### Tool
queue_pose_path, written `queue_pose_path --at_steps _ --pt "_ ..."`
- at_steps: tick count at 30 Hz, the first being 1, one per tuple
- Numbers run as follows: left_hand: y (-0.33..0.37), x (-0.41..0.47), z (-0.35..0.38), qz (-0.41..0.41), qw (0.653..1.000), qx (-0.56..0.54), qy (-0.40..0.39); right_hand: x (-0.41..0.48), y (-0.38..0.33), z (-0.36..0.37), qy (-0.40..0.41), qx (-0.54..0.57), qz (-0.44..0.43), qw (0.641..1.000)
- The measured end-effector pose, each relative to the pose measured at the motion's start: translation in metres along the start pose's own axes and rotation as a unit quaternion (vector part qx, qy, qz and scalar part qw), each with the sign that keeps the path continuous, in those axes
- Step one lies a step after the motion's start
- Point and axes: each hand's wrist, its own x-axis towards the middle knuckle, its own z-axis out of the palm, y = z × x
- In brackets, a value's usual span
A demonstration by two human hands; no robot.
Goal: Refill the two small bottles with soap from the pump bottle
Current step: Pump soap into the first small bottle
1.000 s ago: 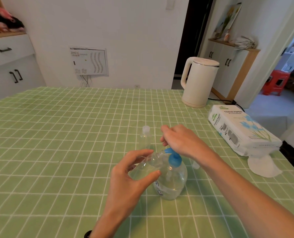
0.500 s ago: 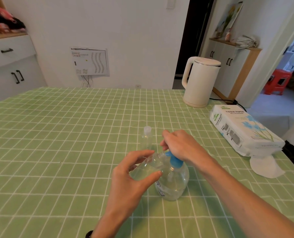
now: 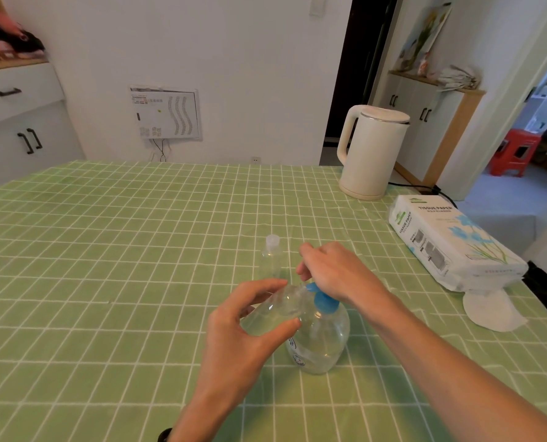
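A clear round pump bottle with a blue pump head stands on the green checked tablecloth. My right hand rests on top of the pump head, fingers curled over it. My left hand holds a small clear bottle tilted, its mouth up against the blue spout. A second small clear bottle with a white cap stands upright just behind, untouched.
A white electric kettle stands at the back right with its cord trailing off the table. A pack of tissue paper lies at the right edge, a loose white tissue in front of it. Cabinets line the walls.
My right hand has sunk a little onto the blue pump head, which sits lower than a second ago. The small bottle stays at the spout in my left hand.
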Motion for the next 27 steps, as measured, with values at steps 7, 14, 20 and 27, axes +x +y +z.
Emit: queue_pose_path --at_steps 7,14,20,27 --pt "0.002 -0.001 -0.001 -0.004 1.0 -0.004 0.0 0.001 -0.002 -0.008 -0.014 0.019 -0.007 1.0" --pt "0.003 0.0 -0.002 0.002 1.0 -0.001 0.003 0.0 -0.001 -0.006 -0.025 0.078 -0.026 0.996" --pt "-0.001 0.001 -0.001 0.009 1.0 0.0 0.001 0.002 0.001 -0.001 -0.009 0.059 -0.027 0.998" --pt "0.0 0.001 0.001 0.008 1.0 0.0 0.0 -0.002 -0.002 -0.006 -0.006 0.028 -0.032 0.999"
